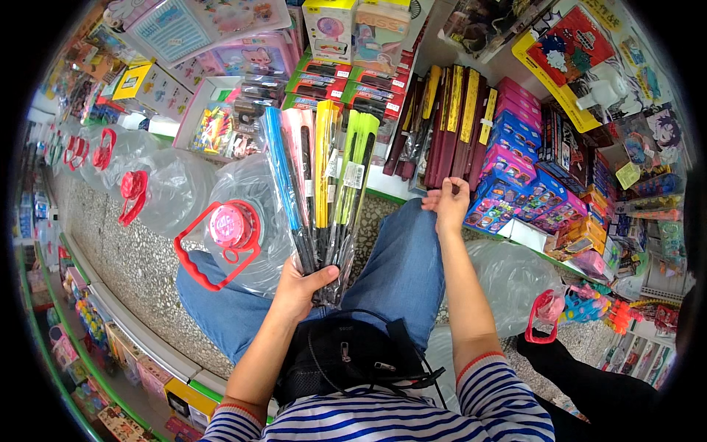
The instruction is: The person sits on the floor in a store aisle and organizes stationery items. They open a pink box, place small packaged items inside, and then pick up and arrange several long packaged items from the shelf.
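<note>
My left hand (301,290) grips the lower ends of several folding fans in clear plastic sleeves. They spread upward: a blue fan (283,166), a pink fan (301,143), a yellow fan (325,160) and a lime-green fan (356,149), all with black lower parts. White stickers show on some sleeves. My right hand (450,204) is at the lower ends of dark red folding fans (447,149) with gold-yellow edges, which lie side by side on the shelf. Its fingertips are against or very near one fan's end; whether they grip it cannot be told.
Large clear plastic bottles with red handles (232,226) stand on the speckled floor (110,232) at left. Another bottle (513,282) is at right, near a person's black-clothed leg (580,364). Blue and pink boxes (513,182) are stacked beside the fans. A black bag (342,353) rests on my lap.
</note>
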`<state>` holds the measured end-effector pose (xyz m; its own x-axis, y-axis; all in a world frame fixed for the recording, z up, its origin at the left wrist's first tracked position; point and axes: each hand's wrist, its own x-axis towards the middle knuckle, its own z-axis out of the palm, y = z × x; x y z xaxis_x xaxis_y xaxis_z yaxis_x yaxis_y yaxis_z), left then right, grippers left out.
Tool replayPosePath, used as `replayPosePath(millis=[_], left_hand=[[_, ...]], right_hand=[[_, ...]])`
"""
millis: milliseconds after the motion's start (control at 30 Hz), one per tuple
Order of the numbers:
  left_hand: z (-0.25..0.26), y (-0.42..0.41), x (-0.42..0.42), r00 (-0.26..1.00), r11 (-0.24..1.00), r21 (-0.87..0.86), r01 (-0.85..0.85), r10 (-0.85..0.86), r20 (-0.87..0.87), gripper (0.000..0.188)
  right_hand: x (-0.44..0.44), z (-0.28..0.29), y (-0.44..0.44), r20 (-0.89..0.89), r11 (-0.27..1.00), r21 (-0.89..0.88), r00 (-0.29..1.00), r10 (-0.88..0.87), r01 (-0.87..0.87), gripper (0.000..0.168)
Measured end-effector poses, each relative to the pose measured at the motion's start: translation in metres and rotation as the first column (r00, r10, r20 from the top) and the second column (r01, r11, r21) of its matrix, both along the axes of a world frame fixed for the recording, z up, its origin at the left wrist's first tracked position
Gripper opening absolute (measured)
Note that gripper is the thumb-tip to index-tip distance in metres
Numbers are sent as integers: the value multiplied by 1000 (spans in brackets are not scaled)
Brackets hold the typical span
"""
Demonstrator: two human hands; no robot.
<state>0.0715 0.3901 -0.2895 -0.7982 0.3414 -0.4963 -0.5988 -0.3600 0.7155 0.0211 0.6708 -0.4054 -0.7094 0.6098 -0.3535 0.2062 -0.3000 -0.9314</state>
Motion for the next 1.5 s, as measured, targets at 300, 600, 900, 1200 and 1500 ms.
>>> replayPosePath(millis=[300, 600, 900, 1200, 1500], left_hand=[[-1, 0, 1, 1000, 1000, -12, -4, 4, -12, 32], [-1, -2, 0, 999, 1000, 3, -7, 7, -47, 31], [-3, -4, 5, 998, 999, 2, -52, 52, -28, 31], [6, -15, 11, 998, 998, 34, -52, 53, -41, 31], [5, -20, 16, 999, 998, 35, -49, 50, -23, 31]], right_hand=[[-16, 21, 5, 246, 214, 943, 967, 69, -255, 50], [-41, 23, 14, 431, 178, 884, 901, 47, -432, 47], [-45, 8, -34, 358, 275, 839, 857, 372, -470, 25], [-83, -46, -49, 437, 205, 833, 838, 328, -514, 33], [-79, 13, -55, 60, 970, 124, 977, 203, -209, 18]])
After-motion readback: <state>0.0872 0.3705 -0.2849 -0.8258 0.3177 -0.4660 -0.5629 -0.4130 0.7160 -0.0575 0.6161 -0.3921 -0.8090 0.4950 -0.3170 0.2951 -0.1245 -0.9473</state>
